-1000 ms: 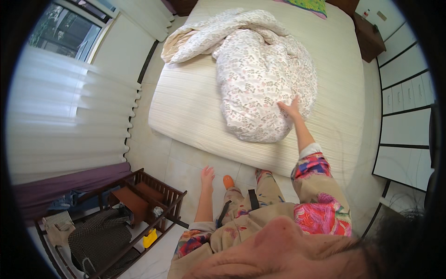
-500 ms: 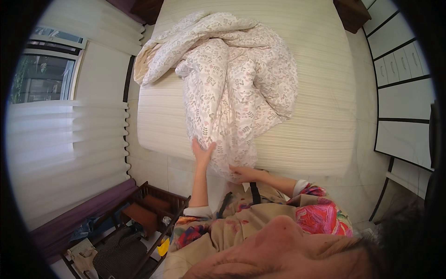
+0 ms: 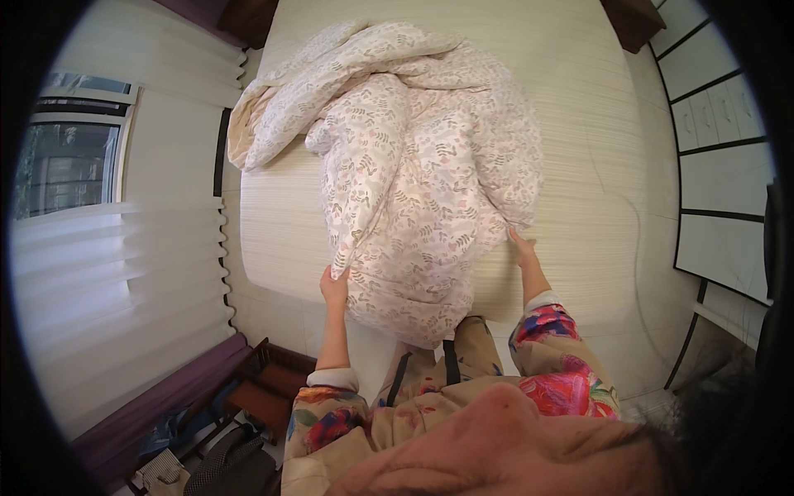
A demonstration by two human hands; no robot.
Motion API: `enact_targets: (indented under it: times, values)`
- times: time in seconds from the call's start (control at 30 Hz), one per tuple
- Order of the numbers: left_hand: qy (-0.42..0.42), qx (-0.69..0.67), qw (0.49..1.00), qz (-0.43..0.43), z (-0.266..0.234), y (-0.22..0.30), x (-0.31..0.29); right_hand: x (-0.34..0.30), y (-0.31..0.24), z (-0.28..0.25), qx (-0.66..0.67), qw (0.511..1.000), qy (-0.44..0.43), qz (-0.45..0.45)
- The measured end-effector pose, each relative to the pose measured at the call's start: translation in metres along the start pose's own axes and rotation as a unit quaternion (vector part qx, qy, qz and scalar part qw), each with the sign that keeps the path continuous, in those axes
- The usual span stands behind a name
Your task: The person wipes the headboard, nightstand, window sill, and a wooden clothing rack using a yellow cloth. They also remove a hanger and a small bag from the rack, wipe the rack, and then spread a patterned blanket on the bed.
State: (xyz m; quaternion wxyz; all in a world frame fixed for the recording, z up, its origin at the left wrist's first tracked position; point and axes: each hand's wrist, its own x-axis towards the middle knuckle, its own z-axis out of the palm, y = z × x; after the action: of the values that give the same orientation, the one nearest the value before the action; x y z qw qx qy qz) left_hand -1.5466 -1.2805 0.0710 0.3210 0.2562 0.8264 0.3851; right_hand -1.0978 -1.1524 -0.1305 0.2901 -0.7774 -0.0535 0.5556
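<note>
A white duvet (image 3: 422, 182) with a small pink and grey leaf print lies bunched on the bed, its near end hanging over the front edge. My left hand (image 3: 334, 285) is closed on the duvet's left edge, close to the bed's front. Farther up on the right, my right hand (image 3: 524, 246) pinches the opposite edge, its fingertips partly hidden by the cloth. Between both hands the fabric spreads fairly flat, while the far part stays heaped in thick folds. A beige underside (image 3: 241, 136) shows at the far left fold.
The duvet rests on a mattress (image 3: 587, 198) with a pale striped cover. White curtains (image 3: 74, 289) and a window (image 3: 70, 157) are at the left. A dark wooden rack (image 3: 265, 372) holding bags stands at lower left. White cabinets (image 3: 719, 190) line the right side.
My right hand has moved up and right to the duvet's right edge. My left hand has shifted slightly left and down, now gripping the left edge. The near part is spread wider.
</note>
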Motion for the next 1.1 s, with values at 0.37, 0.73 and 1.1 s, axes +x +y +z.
enact_targets:
  times: [0.37, 0.73, 1.1]
  values:
    - [0.122, -0.033, 0.991, 0.041, -0.077, 0.203, 0.083, -0.109, -0.277, -0.06, -0.099, 0.907, -0.102, -0.396]
    - [-0.001, 0.12, 0.963, 0.241, 0.063, 0.263, -0.006, -0.082, -0.213, -0.55, -0.094, 0.844, 0.402, -0.342]
    - [-0.311, 0.247, 0.899, 0.185, 0.127, 0.081, -0.058, -0.061, -0.136, -0.221, -0.621, 0.722, 0.106, -0.285]
